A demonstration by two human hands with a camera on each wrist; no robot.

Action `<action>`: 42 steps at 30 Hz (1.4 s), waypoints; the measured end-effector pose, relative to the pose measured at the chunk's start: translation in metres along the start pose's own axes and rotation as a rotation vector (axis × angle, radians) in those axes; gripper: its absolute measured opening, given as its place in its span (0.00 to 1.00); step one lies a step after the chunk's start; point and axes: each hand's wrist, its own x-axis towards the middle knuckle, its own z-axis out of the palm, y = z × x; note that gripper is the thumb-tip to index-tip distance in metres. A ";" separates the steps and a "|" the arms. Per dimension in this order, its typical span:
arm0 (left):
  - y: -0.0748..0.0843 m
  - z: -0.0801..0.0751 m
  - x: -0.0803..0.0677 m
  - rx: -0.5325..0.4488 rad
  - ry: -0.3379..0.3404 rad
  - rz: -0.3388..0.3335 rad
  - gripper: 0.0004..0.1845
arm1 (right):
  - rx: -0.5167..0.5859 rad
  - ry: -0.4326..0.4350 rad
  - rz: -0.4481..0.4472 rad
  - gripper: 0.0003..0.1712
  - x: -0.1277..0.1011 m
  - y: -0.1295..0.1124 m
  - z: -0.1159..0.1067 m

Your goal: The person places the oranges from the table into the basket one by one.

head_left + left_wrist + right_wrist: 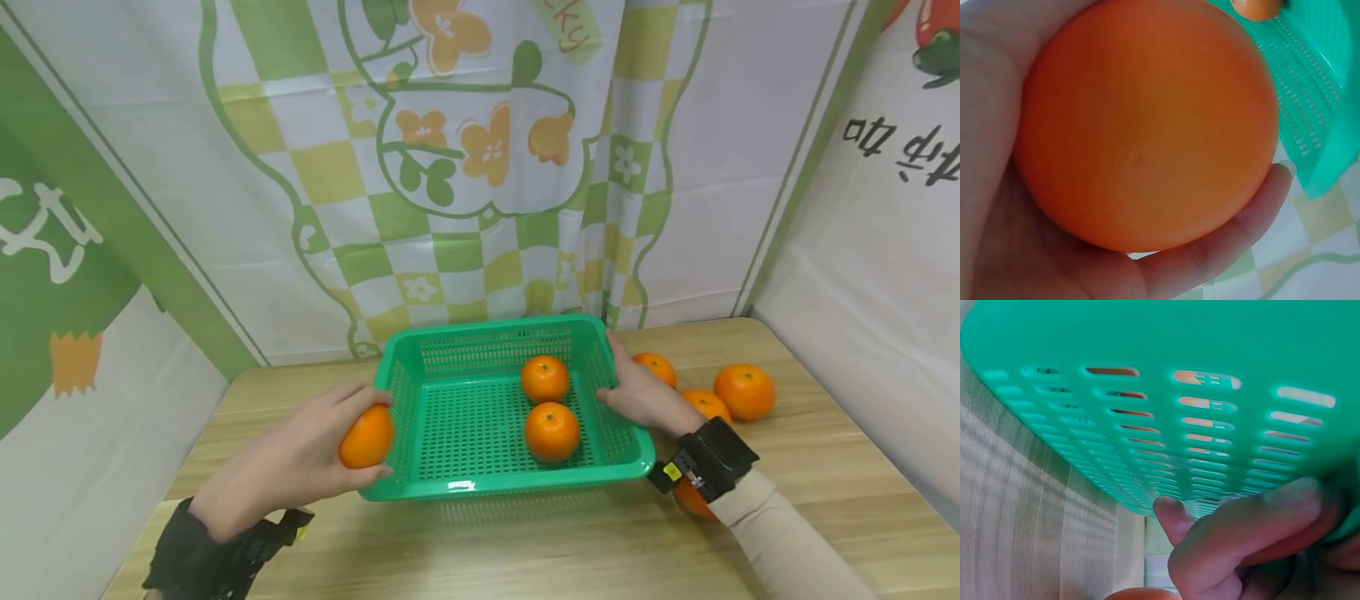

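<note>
Cupping orange (367,437) — left hand (288,462) | right hand (642,395) gripping basket (450,487) wall

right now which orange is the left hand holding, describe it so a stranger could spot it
Find the green basket in the middle of the wooden table. Just outside its left wall, the left hand grips one orange. It alone is off the table and wrapped by fingers.
</note>
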 end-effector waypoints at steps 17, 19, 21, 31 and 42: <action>0.005 0.011 0.025 -0.005 -0.042 0.026 0.33 | -0.005 -0.005 -0.005 0.59 -0.001 -0.001 0.001; 0.004 0.014 0.029 -0.005 -0.058 0.045 0.33 | -0.002 -0.006 -0.010 0.59 -0.001 -0.001 0.001; 0.004 0.016 0.033 -0.005 -0.082 0.068 0.32 | 0.008 -0.009 -0.017 0.59 -0.001 -0.001 0.001; 0.006 0.021 0.052 -0.008 -0.082 0.134 0.31 | 0.024 -0.011 -0.041 0.59 -0.002 0.002 0.000; 0.011 0.016 0.068 -0.028 -0.087 0.111 0.33 | 0.004 -0.001 -0.043 0.59 -0.001 0.002 0.000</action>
